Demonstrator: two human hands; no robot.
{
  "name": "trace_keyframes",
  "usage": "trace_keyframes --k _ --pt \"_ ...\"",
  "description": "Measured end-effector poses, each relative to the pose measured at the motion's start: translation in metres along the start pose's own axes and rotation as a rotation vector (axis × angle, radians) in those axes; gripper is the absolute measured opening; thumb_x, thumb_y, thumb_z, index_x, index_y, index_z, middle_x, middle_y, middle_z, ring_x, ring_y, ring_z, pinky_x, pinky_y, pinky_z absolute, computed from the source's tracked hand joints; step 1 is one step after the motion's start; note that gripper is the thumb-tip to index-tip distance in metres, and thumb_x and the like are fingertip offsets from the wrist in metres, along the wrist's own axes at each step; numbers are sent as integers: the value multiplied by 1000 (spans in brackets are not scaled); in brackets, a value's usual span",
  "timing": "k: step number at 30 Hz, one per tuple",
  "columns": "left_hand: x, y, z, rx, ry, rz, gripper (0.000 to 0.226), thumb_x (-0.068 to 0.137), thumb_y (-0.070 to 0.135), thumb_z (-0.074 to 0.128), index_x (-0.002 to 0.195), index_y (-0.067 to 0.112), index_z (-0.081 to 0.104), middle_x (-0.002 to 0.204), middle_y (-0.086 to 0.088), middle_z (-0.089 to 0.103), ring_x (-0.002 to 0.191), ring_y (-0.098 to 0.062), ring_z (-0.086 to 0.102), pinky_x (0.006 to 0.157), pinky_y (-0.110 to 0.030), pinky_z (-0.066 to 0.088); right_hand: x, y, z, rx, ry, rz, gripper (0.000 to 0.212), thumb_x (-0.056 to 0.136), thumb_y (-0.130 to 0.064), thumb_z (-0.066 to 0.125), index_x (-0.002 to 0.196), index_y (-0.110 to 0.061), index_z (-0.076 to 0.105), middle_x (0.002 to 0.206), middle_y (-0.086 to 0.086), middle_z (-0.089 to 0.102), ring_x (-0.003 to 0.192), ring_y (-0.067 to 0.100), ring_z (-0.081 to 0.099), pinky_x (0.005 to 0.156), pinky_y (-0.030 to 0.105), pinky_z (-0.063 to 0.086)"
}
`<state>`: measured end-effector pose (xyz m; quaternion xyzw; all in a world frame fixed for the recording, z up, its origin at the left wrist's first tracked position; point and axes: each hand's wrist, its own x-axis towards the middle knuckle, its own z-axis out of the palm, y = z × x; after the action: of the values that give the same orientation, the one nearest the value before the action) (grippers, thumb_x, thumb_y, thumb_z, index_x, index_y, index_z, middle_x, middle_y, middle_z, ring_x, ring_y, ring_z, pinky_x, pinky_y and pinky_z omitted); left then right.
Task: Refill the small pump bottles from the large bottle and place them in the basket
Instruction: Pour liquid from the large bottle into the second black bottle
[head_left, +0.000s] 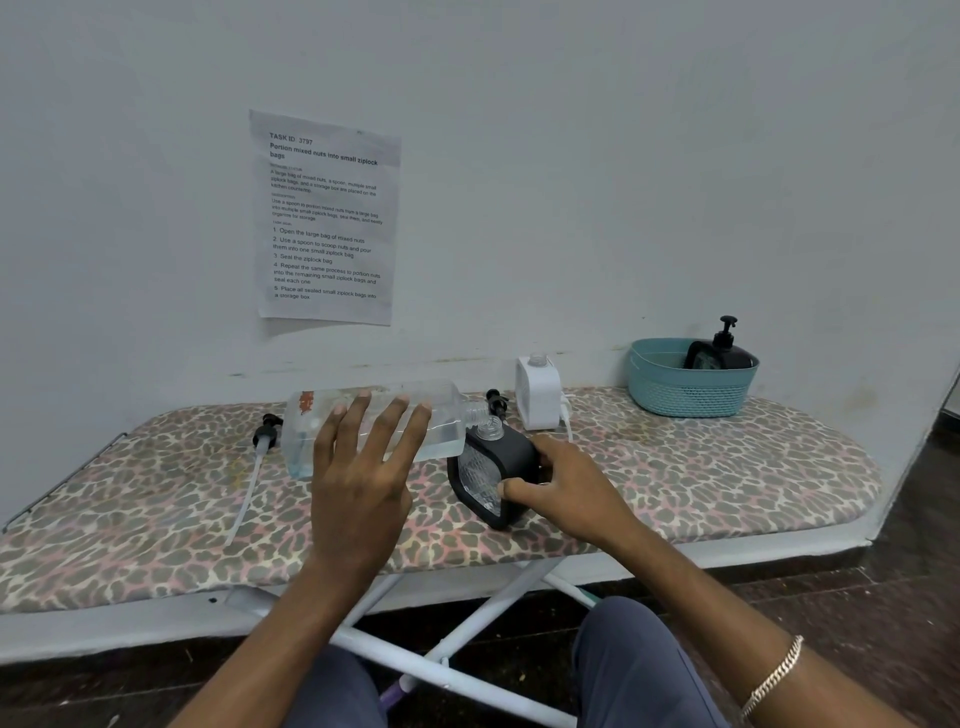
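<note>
Pouring step: left hand (363, 467) grips the large bottle (374, 423), tipped over the black pump bottle (496, 470) steadied by the right hand (566, 488). Next: refit pump, move it to the basket (691, 387) beyond.

In front of me a pale grey-white wall (571, 156) fills the upper frame, with a printed sheet (327, 218) taped left of centre and scuff marks low along it. My table (727, 467) is an ironing board in a leopard-print cover on crossed white metal legs (467, 613), over a dark floor (857, 597) at the bottom.
</note>
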<state>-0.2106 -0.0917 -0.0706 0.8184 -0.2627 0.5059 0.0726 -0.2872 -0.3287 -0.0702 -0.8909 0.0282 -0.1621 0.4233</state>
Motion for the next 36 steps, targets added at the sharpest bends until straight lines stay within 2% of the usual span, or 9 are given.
trace_keyframes --k 5,9,16,22,36 --pt "-1 0 0 0 7 8 76 73 -18 59 142 14 64 138 -13 67 134 -44 54 117 -55 33 -1 -1 0 10 6 -3 40 86 -36 80 123 -25 67 109 -12 74 96 3 68 76 21 52" --pt "0 0 0 6 3 -3 81 67 -20 68 141 13 65 137 -13 67 133 -44 56 116 -56 35 -1 -1 0 9 7 -2 42 86 -36 79 125 -25 67 111 -12 73 97 3 68 76 20 52" --pt "0 0 -1 -7 1 3 76 71 -16 71 140 13 66 137 -13 68 133 -45 56 116 -56 34 -1 1 0 2 2 9 46 82 -43 78 124 -27 67 110 -11 74 98 8 70 86 35 59" --pt "1 0 -1 -1 -5 -1 79 68 -19 70 141 13 66 138 -13 67 133 -44 56 116 -56 35 -1 0 0 -2 4 10 43 85 -38 79 124 -25 67 109 -10 74 97 8 70 80 28 56" --pt "1 1 -1 -8 -8 -5 82 65 -21 70 140 13 66 137 -13 68 133 -44 56 116 -56 34 -2 -3 -1 -12 5 1 45 85 -39 79 126 -25 67 110 -9 75 98 8 70 86 34 59"
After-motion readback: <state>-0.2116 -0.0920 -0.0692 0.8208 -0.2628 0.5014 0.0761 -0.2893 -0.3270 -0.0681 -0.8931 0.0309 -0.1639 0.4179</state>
